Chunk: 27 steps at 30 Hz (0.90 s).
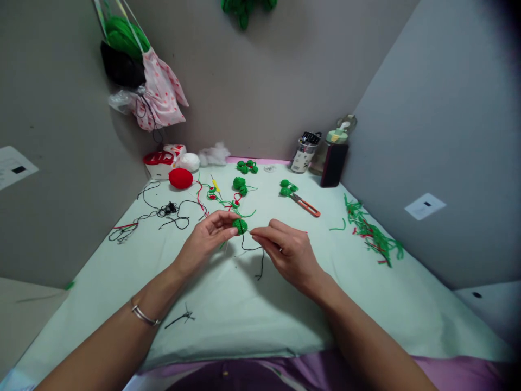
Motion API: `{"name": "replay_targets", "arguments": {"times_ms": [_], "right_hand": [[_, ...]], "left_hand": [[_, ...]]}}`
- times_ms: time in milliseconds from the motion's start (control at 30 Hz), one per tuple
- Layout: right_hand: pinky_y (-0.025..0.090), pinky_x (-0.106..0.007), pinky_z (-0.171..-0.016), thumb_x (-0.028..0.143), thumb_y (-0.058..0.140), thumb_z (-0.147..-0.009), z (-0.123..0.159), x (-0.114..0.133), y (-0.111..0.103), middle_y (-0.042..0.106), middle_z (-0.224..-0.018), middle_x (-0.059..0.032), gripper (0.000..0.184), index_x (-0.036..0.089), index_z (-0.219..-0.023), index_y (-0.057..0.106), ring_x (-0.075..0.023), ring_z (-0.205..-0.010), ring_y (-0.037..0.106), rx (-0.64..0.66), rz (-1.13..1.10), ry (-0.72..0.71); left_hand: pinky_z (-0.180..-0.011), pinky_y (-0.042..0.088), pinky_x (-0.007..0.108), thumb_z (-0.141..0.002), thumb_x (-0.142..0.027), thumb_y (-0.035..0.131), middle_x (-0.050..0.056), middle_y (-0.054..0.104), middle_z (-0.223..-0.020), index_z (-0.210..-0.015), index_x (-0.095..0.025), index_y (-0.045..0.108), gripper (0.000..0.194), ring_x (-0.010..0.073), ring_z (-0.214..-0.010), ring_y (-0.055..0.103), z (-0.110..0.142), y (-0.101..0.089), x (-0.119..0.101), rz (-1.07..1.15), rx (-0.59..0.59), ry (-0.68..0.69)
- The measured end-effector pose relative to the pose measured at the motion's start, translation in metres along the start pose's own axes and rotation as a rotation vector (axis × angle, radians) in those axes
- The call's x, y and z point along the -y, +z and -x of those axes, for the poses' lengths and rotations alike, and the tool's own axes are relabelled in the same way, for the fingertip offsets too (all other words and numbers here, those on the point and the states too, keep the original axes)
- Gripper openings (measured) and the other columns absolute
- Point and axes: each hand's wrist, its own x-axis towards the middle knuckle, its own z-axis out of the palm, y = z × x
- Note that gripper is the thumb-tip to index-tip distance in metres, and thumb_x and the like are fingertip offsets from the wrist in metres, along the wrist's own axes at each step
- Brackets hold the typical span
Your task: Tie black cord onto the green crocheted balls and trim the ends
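Between the thumb and fingers of my left hand (207, 236) is a small green crocheted ball (240, 226) with a dark line of yarn across its face. A black yarn tail (260, 266) hangs from the ball and trails below my right hand (291, 250). The fingertips of my right hand are pinched together just right of the ball; what lies in the pinch is too small to make out. Beyond my hands lie green crocheted pieces (239, 184), small red-and-green pieces (212, 193) and a yellow-handled crochet hook (215, 185).
Orange-handled snips (306, 205) lie by green balls (285, 187). Yarn scraps (372, 233) are heaped at right, tangled black yarn (169, 209) at left. A red yarn ball (180, 178), a pen cup (304, 152), a bottle (336, 138) and a phone (334, 165) stand behind.
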Motion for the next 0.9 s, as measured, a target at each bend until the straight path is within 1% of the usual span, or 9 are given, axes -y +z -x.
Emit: {"name": "replay_targets", "arguments": {"times_ms": [167,367,467,600,700,900], "right_hand": [[0.036,-0.023,-0.056,0.022,0.053,-0.098,0.0004,-0.0004,0.0017,0.057,-0.069,-0.0008,0.021,0.017,-0.094,0.074,-0.01,-0.059,0.052,0.038,0.005,0.012],[0.035,-0.023,-0.056,0.021,0.052,-0.098,0.0006,0.0,0.0034,0.057,-0.068,-0.0005,0.021,0.018,-0.091,0.073,-0.0098,-0.058,0.05,0.06,-0.023,0.042],[0.036,-0.023,-0.057,0.02,0.054,-0.096,0.0003,0.0021,0.0052,0.06,-0.069,-0.0004,0.018,0.018,-0.09,0.072,-0.01,-0.059,0.051,0.053,-0.096,0.086],[0.039,-0.023,-0.059,0.017,0.058,-0.093,-0.0005,0.006,0.0071,0.067,-0.075,-0.0009,0.013,0.019,-0.089,0.071,-0.0099,-0.061,0.054,0.051,-0.24,0.176],[0.04,-0.023,-0.059,0.018,0.059,-0.092,-0.001,0.0079,0.007,0.069,-0.077,-0.0011,0.013,0.019,-0.09,0.072,-0.0097,-0.061,0.055,0.061,-0.324,0.227],[0.04,-0.024,-0.059,0.02,0.059,-0.092,-0.0014,0.009,0.0053,0.07,-0.077,-0.0011,0.014,0.019,-0.089,0.072,-0.01,-0.061,0.055,0.079,-0.351,0.27]], "left_hand": [[-0.092,0.048,0.031,-0.081,-0.028,0.075,0.005,0.068,-0.103,-0.103,-0.021,0.069,0.023,0.0186,-0.101,0.063,0.0013,0.002,-0.002,-0.016,-0.012,0.0],[-0.092,0.048,0.032,-0.081,-0.027,0.076,0.005,0.069,-0.103,-0.102,-0.021,0.07,0.023,0.0189,-0.099,0.063,0.0009,0.0005,-0.0009,-0.055,-0.013,0.001],[-0.093,0.049,0.033,-0.08,-0.026,0.076,0.005,0.07,-0.102,-0.101,-0.021,0.07,0.022,0.0189,-0.099,0.063,0.0008,0.0004,0.0003,-0.055,-0.001,0.01],[-0.093,0.049,0.032,-0.08,-0.024,0.076,0.005,0.07,-0.101,-0.099,-0.022,0.07,0.02,0.0178,-0.098,0.064,0.0013,0.0009,0.0019,-0.017,-0.001,0.015],[-0.092,0.048,0.031,-0.08,-0.024,0.076,0.004,0.07,-0.101,-0.099,-0.021,0.068,0.02,0.017,-0.098,0.063,0.0011,0.0013,0.0022,0.0,0.002,0.013],[-0.096,0.047,0.034,-0.081,-0.024,0.075,0.005,0.068,-0.105,-0.101,-0.021,0.067,0.022,0.0184,-0.102,0.062,0.0004,0.002,0.0003,-0.04,0.011,0.046]]}}
